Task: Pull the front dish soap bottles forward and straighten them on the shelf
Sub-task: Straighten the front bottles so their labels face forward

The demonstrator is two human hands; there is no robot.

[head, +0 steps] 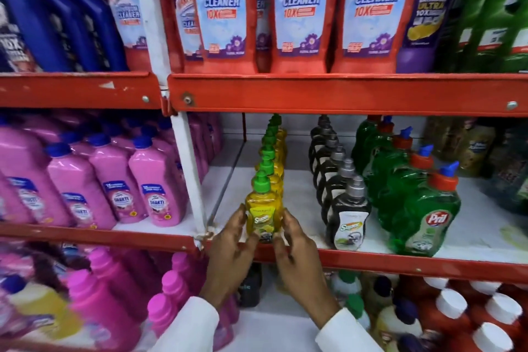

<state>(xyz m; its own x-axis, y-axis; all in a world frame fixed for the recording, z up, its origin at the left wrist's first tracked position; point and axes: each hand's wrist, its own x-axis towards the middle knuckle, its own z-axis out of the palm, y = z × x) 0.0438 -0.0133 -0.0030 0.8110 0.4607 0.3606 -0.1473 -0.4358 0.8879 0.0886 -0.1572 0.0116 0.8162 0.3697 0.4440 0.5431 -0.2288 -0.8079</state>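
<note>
A yellow dish soap bottle (261, 210) with a green cap stands upright at the front edge of the middle shelf (371, 258), heading a row of like bottles running back. My left hand (233, 248) touches its left side and my right hand (294, 246) its right side, fingers curled around the lower body. To the right, a dark bottle (348, 217) with a grey cap fronts a second row. A green Pril bottle (423, 217) with an orange and blue cap fronts a third row.
Pink bottles (154, 194) fill the shelf bay to the left, past a white upright post (191, 180). Red Harpic bathroom cleaner bottles (303, 8) stand on the shelf above. Pink, red and white-capped bottles (457, 308) crowd the shelf below. White shelf surface shows between the rows.
</note>
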